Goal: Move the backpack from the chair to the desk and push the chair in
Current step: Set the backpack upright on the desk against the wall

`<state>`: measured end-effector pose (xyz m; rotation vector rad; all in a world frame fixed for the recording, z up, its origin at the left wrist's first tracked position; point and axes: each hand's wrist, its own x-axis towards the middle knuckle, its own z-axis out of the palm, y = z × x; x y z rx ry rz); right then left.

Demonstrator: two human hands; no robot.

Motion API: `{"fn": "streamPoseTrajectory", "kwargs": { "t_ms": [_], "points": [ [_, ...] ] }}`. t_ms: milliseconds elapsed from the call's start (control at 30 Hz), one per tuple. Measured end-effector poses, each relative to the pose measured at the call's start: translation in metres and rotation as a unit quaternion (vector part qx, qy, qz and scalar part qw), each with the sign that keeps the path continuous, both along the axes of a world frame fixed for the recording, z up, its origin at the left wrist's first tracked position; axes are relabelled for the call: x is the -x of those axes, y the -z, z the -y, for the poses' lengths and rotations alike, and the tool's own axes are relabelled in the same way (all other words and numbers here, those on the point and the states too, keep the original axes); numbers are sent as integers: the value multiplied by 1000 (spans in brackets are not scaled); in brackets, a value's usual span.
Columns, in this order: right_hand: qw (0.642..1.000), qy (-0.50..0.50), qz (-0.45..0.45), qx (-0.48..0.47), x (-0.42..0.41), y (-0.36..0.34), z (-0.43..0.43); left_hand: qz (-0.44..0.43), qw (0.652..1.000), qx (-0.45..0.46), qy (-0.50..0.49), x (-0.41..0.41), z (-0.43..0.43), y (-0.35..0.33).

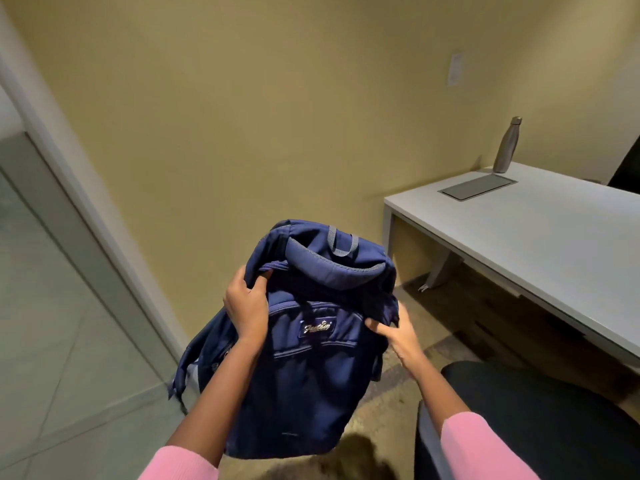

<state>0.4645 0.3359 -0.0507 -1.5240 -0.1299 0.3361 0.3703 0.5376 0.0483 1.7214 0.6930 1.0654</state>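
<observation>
A navy blue backpack (304, 368) hangs in the air in front of me, above the floor and left of the desk. My left hand (246, 306) grips its upper left edge near a strap. My right hand (398, 332) pinches the fabric on its upper right side. The black chair (540, 420) stands at the lower right with its seat bare, pulled out from the grey desk (554, 237) at the right. The bag's straps dangle at its left side.
A metal water bottle (506, 147) stands at the desk's far end beside a grey cable hatch (478, 186). A yellow wall lies ahead. A glass door with a pale frame (86, 209) runs along the left. Another dark chair back (628, 168) shows at the far right.
</observation>
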Motion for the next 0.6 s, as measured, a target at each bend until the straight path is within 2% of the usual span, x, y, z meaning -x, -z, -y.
{"fn": "streamPoseTrajectory", "kwargs": {
  "t_ms": [67,133,233,367,600],
  "points": [
    [997,-48,-66,17,-14,18,-12,0,1000,6,3,-20,-21,2],
    [996,-30,-77,13,-30,29,-31,-9,1000,14,10,-40,-42,4],
    [998,42,-34,-12,-55,27,-63,-23,999,30,14,-72,-72,8],
    [990,141,7,6,-94,16,-97,-23,999,39,26,-115,-101,9],
    [973,209,77,54,-175,-13,-127,17,997,37,61,-204,-133,-5]
  ]
}}
